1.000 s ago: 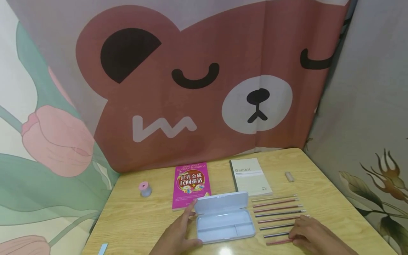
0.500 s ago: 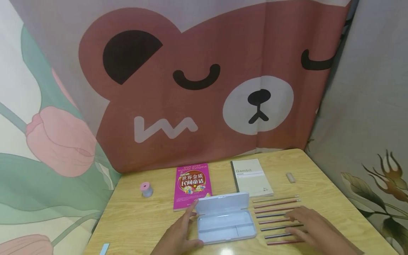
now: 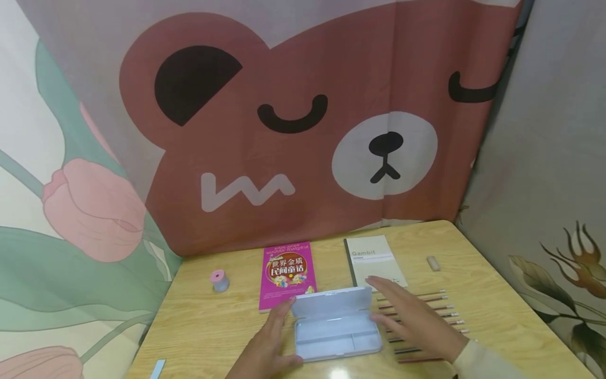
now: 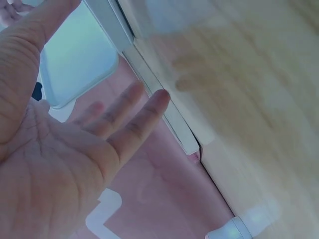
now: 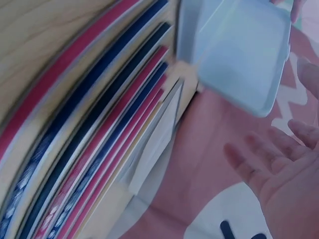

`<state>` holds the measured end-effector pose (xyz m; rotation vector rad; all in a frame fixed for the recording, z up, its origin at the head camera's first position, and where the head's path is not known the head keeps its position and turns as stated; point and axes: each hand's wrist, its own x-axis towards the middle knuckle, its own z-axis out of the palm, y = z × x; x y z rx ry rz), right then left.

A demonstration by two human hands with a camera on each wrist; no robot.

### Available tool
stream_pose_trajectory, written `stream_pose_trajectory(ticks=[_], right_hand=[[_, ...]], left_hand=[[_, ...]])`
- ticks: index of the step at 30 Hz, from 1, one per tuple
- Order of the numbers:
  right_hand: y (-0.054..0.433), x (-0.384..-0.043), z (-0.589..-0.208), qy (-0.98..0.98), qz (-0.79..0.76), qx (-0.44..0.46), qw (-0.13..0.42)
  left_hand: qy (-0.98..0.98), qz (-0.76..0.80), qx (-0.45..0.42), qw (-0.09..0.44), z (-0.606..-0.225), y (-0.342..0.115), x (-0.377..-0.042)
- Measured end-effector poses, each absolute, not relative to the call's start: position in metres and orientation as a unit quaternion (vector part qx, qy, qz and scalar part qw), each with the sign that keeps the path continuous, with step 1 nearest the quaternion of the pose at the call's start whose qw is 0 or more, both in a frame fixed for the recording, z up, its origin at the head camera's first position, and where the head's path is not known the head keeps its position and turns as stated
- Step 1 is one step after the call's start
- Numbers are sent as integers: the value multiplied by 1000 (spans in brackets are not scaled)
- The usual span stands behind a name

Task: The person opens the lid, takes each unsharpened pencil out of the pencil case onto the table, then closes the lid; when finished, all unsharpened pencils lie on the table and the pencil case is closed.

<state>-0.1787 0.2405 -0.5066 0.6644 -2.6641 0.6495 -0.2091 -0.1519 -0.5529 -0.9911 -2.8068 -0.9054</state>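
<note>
A light blue pencil case (image 3: pixel 338 345) lies on the table with its lid (image 3: pixel 331 304) raised; its compartments hold nothing visible. At its left side is my left hand (image 3: pixel 267 345), fingers extended, thumb by the front corner and forefinger by the lid. The left wrist view shows that hand's palm (image 4: pixel 55 154) beside the lid. My right hand (image 3: pixel 418 323) hovers over the row of pencils (image 3: pixel 412 361), its spread fingers by the lid's right edge. In the right wrist view, these fingers (image 5: pixel 264 164) hold nothing. Several pencils (image 5: pixel 94 107) lie side by side; the hand partly covers them.
Behind the case lie a pink book (image 3: pixel 287 273) and a pale notebook (image 3: pixel 374 258). An eraser (image 3: pixel 433 263) is at the back right. A pink and blue-grey cylinder (image 3: pixel 220 281) stands at the left. A light blue strip (image 3: pixel 158 368) lies at the front left. Curtains surround the table.
My right hand has let go of the bottom red pencil and moved left and up to the lid's right side. My left hand stays by the case.
</note>
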Motion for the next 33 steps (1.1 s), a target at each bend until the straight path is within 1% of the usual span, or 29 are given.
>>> stream_pose_trajectory(ticks=[2,4,6,11,14,16,20,22,23,27,33], right_hand=[[234,-181,-506,-931,226,239,157],[230,-181,-506,-931,223,243,154],[228,-180,-506,-932,221,245,153],[226,-177,-508,-933,219,241,151],[226,-176,-508,-933,223,240,147],[227,-175,-509,-931,223,245,150],[225,-171,-513,-927,226,256,158],[222,-169,-515,-927,224,260,152],[221,-168,-516,-927,221,263,148],[217,-163,-523,-928,199,281,140],[215,-157,-534,-928,183,288,148]], left_hand=[[-903,-280,-324,33,-553,-151,-209],[-905,-276,-322,39,-553,-151,-209],[-907,-279,-315,35,-553,-150,-209],[-909,-296,-293,8,-549,-149,-208],[-907,-303,-291,5,-547,-147,-207],[-906,-299,-299,16,-544,-145,-207],[-901,-271,-332,68,-538,-144,-207],[-899,-259,-343,83,-536,-144,-206],[-900,-256,-343,81,-535,-144,-206],[-908,-255,-331,34,-533,-141,-205],[-918,-228,-325,-15,-531,-138,-204]])
